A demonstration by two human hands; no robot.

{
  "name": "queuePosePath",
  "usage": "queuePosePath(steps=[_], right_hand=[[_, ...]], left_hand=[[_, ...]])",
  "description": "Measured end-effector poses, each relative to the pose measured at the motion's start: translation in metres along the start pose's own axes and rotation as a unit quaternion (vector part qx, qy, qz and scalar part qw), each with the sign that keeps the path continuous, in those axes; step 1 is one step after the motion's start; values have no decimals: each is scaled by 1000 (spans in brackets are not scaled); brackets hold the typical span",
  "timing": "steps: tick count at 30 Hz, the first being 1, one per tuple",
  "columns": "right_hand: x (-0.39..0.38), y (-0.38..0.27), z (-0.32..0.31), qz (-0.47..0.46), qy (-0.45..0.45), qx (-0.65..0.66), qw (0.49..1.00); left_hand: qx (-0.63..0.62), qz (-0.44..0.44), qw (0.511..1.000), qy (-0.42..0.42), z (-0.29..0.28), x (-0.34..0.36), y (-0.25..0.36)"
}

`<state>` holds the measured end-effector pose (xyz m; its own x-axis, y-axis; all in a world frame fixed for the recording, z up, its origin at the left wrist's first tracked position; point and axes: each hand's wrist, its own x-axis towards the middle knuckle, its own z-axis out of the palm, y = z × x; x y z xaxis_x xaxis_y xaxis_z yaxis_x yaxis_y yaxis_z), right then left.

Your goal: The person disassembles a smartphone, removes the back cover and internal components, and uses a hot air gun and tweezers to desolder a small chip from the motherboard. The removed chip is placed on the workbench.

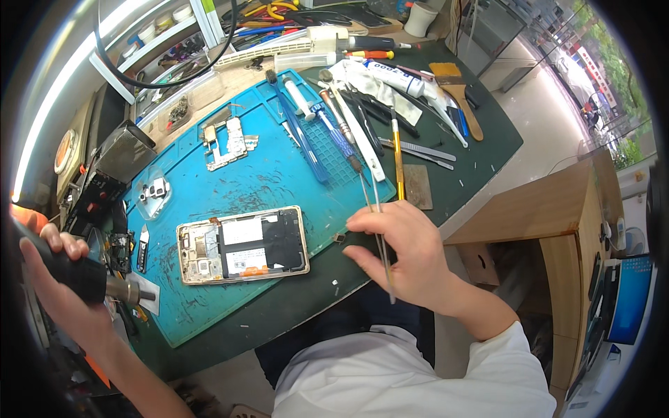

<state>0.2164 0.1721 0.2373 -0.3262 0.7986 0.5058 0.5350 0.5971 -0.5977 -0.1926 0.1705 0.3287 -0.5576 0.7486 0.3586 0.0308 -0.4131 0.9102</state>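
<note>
My left hand [66, 279] grips the black handle of a hot air gun [125, 289] at the left edge, its metal nozzle pointing right. My right hand [404, 254] holds metal tweezers [380, 244] upright over the front edge of the blue mat [334, 202], thumb and forefinger apart at their tips. Between my hands lies an opened phone [198, 254] with a black battery and white labels. Above it sits a small metal phone board [230, 143]. A clear tray of small parts [155, 194] is at the mat's left. A tiny square part [339, 238] lies near my right hand.
Brushes, a syringe [301, 95], a white tube [390, 76], knives and more tweezers [425, 153] cover the back right of the green bench [474, 164]. A dark machine [115, 164] stands at the left, below a shelf. A wooden desk with a screen [627, 299] is at the right.
</note>
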Motion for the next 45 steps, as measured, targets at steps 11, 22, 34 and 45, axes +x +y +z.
queuePosePath(steps=[11,22,34,45], right_hand=[[20,9,10,-80,-7,-52,995],[8,31,-5,-36,55,20,998],[10,34,4,-53,110,-34,992],[13,29,3,-48,95,-54,993]], left_hand=[[45,21,998,26,-10,-41,20],[28,37,999,19,-18,-51,31],[17,62,997,-33,-5,-42,16],[20,66,997,-41,-3,-41,7]])
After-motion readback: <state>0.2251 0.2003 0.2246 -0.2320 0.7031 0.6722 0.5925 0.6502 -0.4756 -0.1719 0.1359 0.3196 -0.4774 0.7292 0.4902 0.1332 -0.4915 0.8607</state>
